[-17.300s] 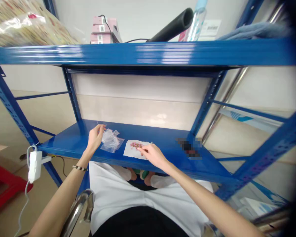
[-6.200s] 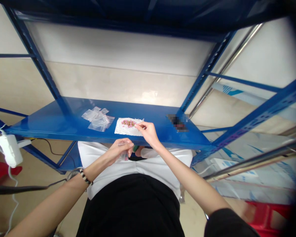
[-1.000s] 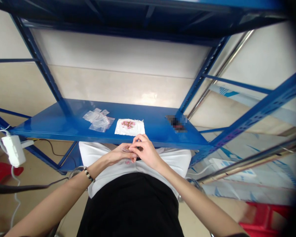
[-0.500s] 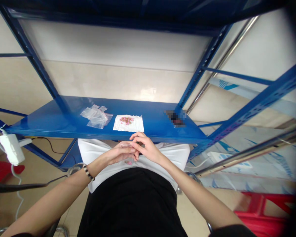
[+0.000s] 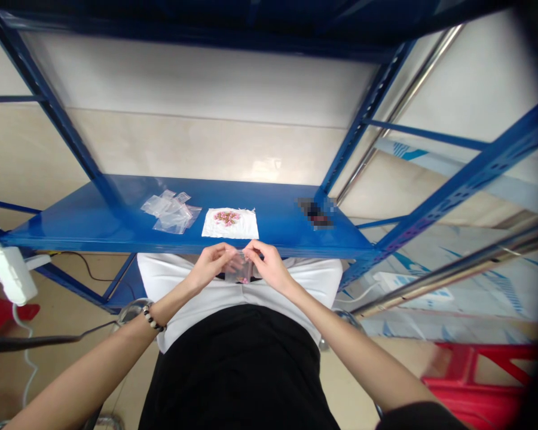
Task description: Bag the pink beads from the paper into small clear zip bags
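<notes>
Left hand (image 5: pixel 210 264) and right hand (image 5: pixel 269 266) come close together just past the near edge of the blue metal shelf (image 5: pixel 278 200), above the white trousers (image 5: pixel 296 283). Each is bent into a narrow pinch, thumb against fingertips, and between them they have hold of a small clear plastic bag (image 5: pixel 237 273). Its upper edge lies at the fingertips, the left hand at one side and the right at the other, and its body hangs below them. A few pink bits (image 5: pixel 242 280) show low in the bag. Gripping it by two sides of the top probably keeps the limp film spread and lets the contents settle at the bottom; whether its mouth is sealed I cannot tell.

Beyond the hands, on the shelf, a white rectangular sheet (image 5: pixel 248 229) of cloth or paper lies flat with a loose heap of small pink and brown buds (image 5: pixel 227 218) on it. Its pale surface likely keeps such small pieces together and easy to see. To its left, just beside it and apart from the hands, overlapping clear plastic bags (image 5: pixel 170 210) lie in a loose pile, seemingly within easy reach of the left hand.
</notes>
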A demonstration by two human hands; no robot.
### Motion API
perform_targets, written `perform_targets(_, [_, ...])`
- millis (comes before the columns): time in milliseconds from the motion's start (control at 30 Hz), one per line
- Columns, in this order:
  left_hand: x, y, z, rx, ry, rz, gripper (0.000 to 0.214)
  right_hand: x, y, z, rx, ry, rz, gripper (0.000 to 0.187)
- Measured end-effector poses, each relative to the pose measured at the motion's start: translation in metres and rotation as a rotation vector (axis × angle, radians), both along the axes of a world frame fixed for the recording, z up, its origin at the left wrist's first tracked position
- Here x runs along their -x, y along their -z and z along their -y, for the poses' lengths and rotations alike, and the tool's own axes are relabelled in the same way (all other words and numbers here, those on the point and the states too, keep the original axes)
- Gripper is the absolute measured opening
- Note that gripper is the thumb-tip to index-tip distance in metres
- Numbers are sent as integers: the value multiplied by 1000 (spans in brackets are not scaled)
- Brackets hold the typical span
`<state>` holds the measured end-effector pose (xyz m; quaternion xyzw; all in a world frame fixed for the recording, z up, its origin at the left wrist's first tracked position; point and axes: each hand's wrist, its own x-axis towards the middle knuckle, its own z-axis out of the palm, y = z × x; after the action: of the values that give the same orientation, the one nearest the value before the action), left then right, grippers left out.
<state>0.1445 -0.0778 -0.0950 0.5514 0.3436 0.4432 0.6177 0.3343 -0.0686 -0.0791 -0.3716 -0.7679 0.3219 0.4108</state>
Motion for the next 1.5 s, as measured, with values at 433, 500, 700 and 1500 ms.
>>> perform_targets(433, [7, -3, -3, -172, -203, -102, 31, 1, 0, 2, 147, -12, -237, 26])
perform_targets(500, [8, -3, -6, -204, -219, -111, 31, 1, -1, 2, 134, -17, -247, 26])
perform_targets(700, [9, -1, -15, -154, -246, -78, 30, 2, -3, -4, 144, -54, -333, 30])
perform_targets(1500, [5, -4, 0, -195, -272, -41, 24, -1, 14, -5, 336, -77, -303, 29])
